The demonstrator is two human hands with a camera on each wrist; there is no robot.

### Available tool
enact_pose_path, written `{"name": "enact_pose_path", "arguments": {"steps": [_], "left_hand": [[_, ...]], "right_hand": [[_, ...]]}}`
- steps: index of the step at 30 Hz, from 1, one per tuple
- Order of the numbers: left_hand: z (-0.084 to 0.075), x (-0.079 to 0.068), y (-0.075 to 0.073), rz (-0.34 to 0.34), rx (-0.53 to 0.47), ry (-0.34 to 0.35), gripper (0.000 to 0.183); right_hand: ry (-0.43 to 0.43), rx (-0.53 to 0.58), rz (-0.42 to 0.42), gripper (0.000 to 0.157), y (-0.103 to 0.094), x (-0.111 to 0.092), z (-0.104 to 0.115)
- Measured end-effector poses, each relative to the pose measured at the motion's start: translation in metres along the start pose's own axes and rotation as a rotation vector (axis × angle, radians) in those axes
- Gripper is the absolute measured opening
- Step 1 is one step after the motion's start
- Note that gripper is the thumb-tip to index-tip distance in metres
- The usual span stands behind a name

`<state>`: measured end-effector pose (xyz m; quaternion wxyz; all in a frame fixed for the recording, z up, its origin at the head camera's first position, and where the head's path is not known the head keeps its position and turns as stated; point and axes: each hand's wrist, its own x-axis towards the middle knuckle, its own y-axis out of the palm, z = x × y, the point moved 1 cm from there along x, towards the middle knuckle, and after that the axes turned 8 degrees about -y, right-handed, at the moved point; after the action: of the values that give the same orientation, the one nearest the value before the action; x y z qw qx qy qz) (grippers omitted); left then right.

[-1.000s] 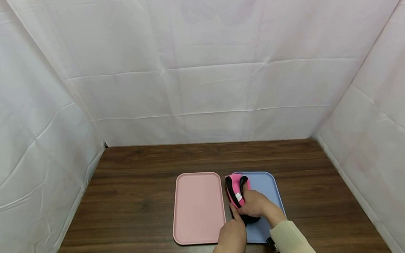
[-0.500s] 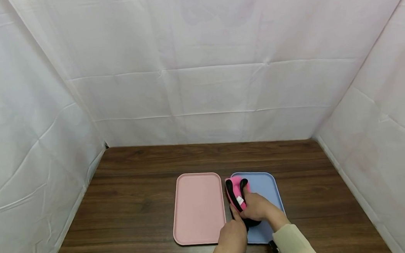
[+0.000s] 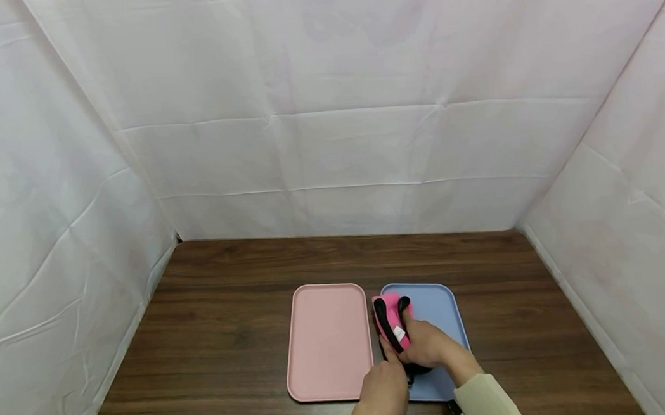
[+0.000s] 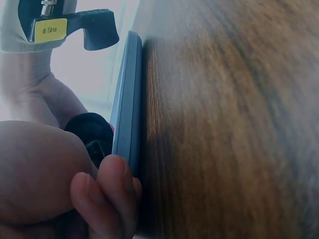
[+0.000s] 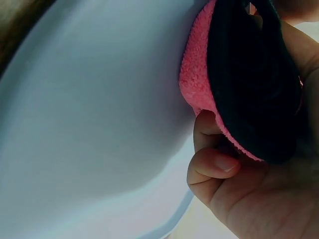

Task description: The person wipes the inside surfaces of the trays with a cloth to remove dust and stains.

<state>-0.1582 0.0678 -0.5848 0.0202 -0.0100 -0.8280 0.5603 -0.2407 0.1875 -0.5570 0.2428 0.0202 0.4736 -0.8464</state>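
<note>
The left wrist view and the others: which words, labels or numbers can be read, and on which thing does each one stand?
Yellow label on the black clamp, left wrist view: short dark print, too blurred to read.
White tag on the pink item that the right hand holds: too small to read.
No other text on the trays, table or walls.

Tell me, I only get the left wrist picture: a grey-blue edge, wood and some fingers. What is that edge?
Observer: It is the rim of a blue tray lying on a wooden table.
Visitor: Is anything on it?
Observer: A pink and black cloth thing, gripped by the right hand.
Visitor: Is there just one tray?
Observer: No, a pink tray lies beside it, to the left.
</note>
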Motion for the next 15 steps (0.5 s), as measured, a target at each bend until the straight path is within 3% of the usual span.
{"name": "enact_pose_path", "arguments": {"steps": [7,15], "left_hand": [[-0.0005,0.0000,0.0000,-0.005,0.007,0.012,0.079],[0.0002,-0.0015,0.0025,-0.066,-0.004,0.004,0.067]], "right_hand": [[-0.005,0.039,0.006,0.112,-0.0014,-0.0030,-0.0024],[-0.017,0.016,0.014,0.119,0.0001,-0.0072,-0.0019]]}}
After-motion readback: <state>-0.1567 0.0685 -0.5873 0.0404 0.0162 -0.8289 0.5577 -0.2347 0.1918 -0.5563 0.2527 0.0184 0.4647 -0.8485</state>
